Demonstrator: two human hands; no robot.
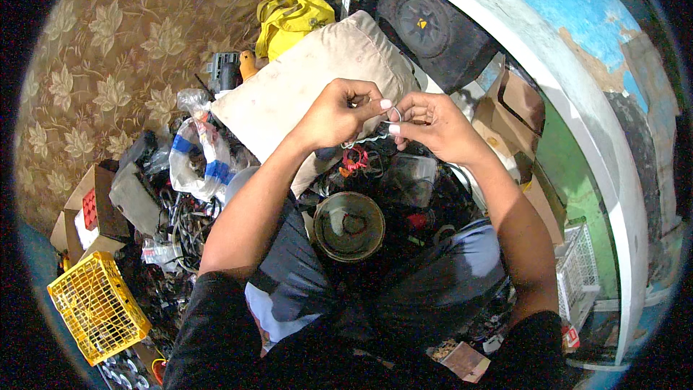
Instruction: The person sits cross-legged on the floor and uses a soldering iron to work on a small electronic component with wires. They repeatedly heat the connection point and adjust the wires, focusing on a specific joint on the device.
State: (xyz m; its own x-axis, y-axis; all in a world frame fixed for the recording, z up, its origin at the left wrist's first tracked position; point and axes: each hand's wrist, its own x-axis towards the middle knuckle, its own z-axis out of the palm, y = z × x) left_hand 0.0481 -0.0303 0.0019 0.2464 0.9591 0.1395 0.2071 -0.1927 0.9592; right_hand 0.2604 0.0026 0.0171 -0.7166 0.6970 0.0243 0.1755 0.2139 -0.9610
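Note:
My left hand is closed with thumb and finger pinching a thin pale cord in front of a beige cushion. Just to its right, my right hand grips the same cord, which curves between the two hands; a lighter greenish stretch of it hangs below them. Under the hands lie a tangle of red wires, a clear plastic container and a round dark tin between my legs.
A yellow crate, cardboard boxes, a wrapped bundle and heaped cables surround me. Behind the cushion are a yellow bag and a black speaker. A white curved edge runs along the right; a white basket is beside it.

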